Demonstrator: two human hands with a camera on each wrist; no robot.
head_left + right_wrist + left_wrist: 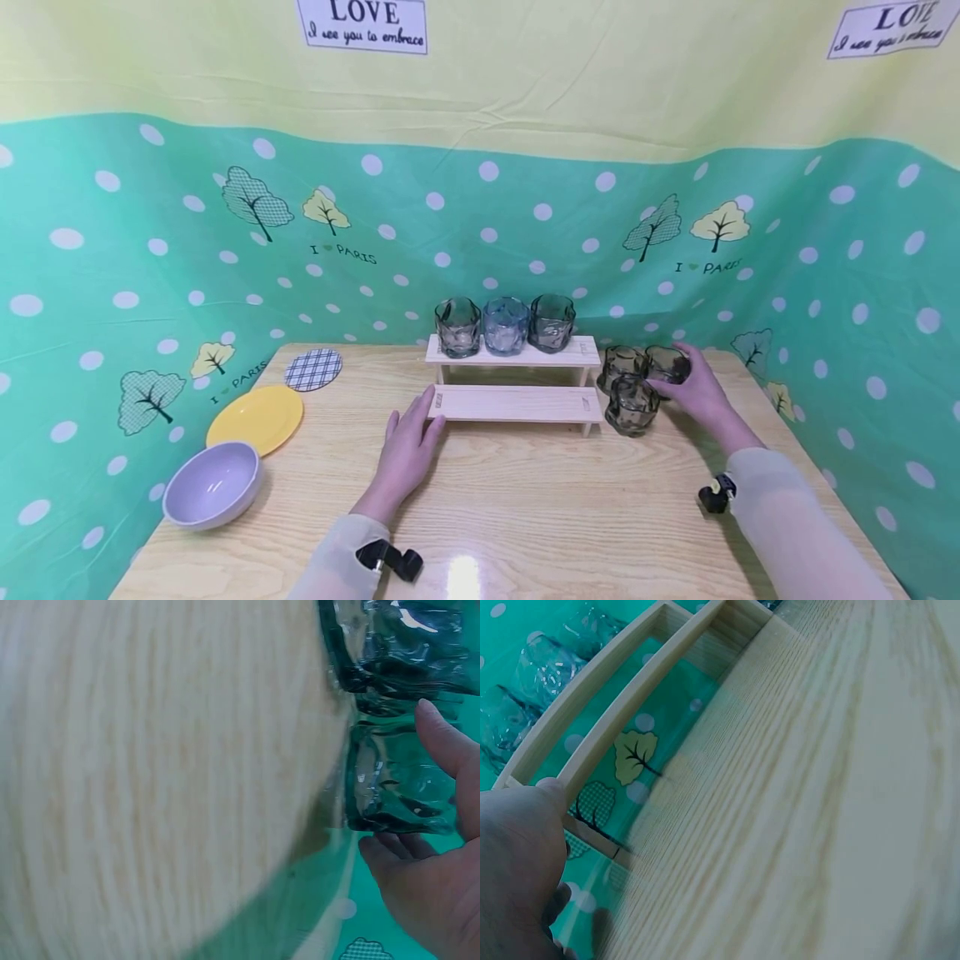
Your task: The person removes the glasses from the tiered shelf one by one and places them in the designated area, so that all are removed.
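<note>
My right hand [705,392] holds the back right dark glass [666,371] of a cluster of three. In the right wrist view, the thumb lies along one side of this glass [397,780] and the fingers along the other. The other two dark glasses, one at back left [621,367] and one in front [632,408], stand close against it. My left hand [405,450] touches the left end of a two-tier wooden rack [517,403] with its fingers fairly straight. Two dark glasses [457,327] and a bluish glass [506,327] stand in a row on its upper tier.
On the table's left side are a lavender bowl [213,487], a yellow plate [255,419] and a checked round mat [313,370]. A green dotted cloth [480,225] hangs behind the wooden table [517,508] and along its sides.
</note>
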